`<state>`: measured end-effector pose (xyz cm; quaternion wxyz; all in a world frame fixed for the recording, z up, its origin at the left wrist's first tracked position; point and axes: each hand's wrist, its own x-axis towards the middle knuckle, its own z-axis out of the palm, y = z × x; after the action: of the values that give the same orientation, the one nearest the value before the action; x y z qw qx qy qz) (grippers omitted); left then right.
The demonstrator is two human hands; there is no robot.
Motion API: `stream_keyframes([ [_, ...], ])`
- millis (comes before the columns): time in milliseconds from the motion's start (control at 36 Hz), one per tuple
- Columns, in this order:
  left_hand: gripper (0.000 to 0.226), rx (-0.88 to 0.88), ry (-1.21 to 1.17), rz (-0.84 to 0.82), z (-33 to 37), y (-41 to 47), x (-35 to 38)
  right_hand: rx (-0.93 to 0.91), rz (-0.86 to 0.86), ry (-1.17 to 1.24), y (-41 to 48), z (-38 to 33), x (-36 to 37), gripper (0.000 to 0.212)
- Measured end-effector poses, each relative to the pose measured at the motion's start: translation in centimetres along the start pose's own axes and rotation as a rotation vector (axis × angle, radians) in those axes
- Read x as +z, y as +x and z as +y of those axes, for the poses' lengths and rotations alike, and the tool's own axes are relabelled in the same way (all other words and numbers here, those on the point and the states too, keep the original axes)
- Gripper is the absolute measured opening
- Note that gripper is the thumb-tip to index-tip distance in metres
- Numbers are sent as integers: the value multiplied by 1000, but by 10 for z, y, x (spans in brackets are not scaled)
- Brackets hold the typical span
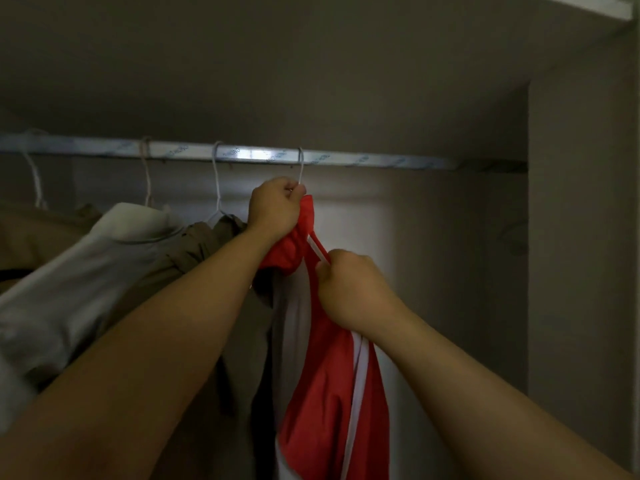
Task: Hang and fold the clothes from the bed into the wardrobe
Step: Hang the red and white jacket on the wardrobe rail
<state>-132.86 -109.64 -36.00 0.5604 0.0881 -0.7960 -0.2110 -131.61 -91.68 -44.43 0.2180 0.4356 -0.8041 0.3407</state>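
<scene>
1. The wardrobe rail (381, 161) crosses the middle of the frame from left to right, with a bright glare spot near its centre.
2. The hook of a white hanger (302, 169) sits over the rail just right of centre.
3. The left hand (275, 209), at centre frame, is clenched around the neck of this hanger, with the bunched top of the red garment (322, 393) caught in the same grip.
4. The right hand (353, 289), lower and to the right, pinches the hanger's sloping white arm where it emerges from the red fabric.
5. The red garment, with white stripes, hangs from the hanger down to the bottom edge of the frame.
6. To its left a khaki garment (194, 247) and a pale grey one (86, 271) hang on their own hangers.
7. The wardrobe's side wall (581, 237) stands at the right.
</scene>
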Motion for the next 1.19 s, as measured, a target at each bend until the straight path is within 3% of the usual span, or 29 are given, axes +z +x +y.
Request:
stream_keyframes([
  [194, 19, -9, -49, 49, -9, -6, 14, 97, -84, 156, 4, 16, -3, 42],
  [361, 25, -182, 3, -62, 13, -3, 5, 251, -230, 277, 6, 7, -35, 44],
  [583, 36, -676, 41, -405, 99, -34, -50, 605, -364, 190, -11, -28, -155, 49],
  [639, 51, -743, 47, -476, 134, -57, -66, 695, -359, 179, -25, -42, -188, 50],
  [694, 64, -713, 142, -589, 166, -78, -82, 779, -330, 185, -46, -58, -220, 49],
  [750, 61, -683, 93, -694, 191, -96, -94, 861, -304, 178, -72, -71, -245, 46],
  [889, 30, -508, -192, -1007, 236, -139, -115, 1104, -155, 188, -143, -98, -287, 41],
  [1000, 18, -527, -423, -1155, 293, -167, -133, 1266, -16, 205, -202, -128, -323, 35],
  [1083, 18, -533, -590, -1261, 348, -184, -144, 1350, 104, 217, -247, -147, -357, 33],
  [1194, 22, -387, -718, -1413, 416, -216, -153, 1452, 301, 194, -307, -169, -405, 34],
])
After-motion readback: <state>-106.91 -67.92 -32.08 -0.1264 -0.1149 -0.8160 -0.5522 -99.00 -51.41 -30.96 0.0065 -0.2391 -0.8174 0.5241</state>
